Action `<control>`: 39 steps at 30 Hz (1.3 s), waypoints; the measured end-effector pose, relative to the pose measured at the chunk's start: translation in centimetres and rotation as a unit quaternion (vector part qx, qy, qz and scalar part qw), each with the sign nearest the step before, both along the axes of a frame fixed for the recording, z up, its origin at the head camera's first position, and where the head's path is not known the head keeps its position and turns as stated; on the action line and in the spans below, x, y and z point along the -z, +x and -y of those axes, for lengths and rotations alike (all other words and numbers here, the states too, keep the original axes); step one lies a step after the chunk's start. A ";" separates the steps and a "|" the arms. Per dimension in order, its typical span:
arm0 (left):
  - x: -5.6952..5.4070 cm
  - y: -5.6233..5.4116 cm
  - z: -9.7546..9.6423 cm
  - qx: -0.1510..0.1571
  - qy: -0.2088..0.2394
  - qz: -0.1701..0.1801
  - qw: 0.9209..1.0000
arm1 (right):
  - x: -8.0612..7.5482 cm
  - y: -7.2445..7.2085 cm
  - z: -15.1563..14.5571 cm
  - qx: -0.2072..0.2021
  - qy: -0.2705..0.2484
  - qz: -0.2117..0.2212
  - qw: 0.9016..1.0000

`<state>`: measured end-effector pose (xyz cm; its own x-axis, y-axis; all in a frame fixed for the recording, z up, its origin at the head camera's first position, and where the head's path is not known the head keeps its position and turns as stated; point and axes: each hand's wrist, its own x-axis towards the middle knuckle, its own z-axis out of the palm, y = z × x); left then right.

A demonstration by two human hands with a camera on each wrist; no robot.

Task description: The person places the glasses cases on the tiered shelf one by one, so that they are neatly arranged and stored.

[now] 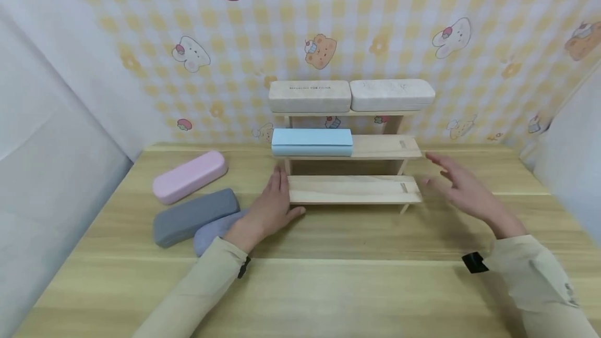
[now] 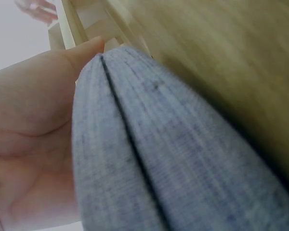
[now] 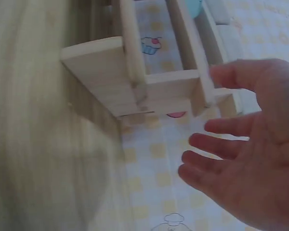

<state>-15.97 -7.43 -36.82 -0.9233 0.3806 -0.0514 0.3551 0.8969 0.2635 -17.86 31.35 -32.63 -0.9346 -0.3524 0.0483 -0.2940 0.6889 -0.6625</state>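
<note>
A three-tier wooden rack (image 1: 352, 190) stands near the back of the table. My left hand (image 1: 268, 205) lies against its left end, fingers straight and thumb out along the lowest tier's front. Off the rack's right end, my right hand (image 1: 462, 186) is held with spread, slightly bent fingers and nothing in it. The right wrist view shows its fingertips (image 3: 197, 139) close to the rack's end. A light blue glasses case (image 1: 312, 143) sits on the middle tier's left half. Below my left wrist lies a blue-grey fabric glasses case (image 2: 135, 125), partly hidden by the forearm in the head view.
On the top tier, a beige case (image 1: 310, 97) with lettering and a whitish case (image 1: 392, 95) sit side by side. A pink case (image 1: 190, 177) and a dark grey case (image 1: 195, 217) lie on the table at left. Behind hangs a yellow checked cloth (image 1: 263, 30).
</note>
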 end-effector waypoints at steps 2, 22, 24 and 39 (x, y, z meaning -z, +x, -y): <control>0.3 0.2 0.1 -0.001 -0.001 0.001 1.000 | 0.8 0.3 0.4 -0.020 0.028 0.017 0.999; 0.3 0.1 0.2 0.004 -0.009 -0.012 1.000 | 3.5 0.7 3.2 -0.051 0.072 0.002 0.996; 0.2 0.2 0.3 0.005 -0.008 -0.011 1.000 | 3.4 0.7 3.2 -0.054 0.069 0.003 0.996; 0.2 0.2 0.3 0.003 0.007 0.011 1.000 | 4.0 1.0 3.6 -0.062 0.123 0.017 0.990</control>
<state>-15.76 -7.75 -37.03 -0.9198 0.3870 -0.0653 0.3546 0.8908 0.2841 -16.84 27.78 -36.68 -0.8826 -0.4627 -0.0836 -0.3678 0.7902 -0.4902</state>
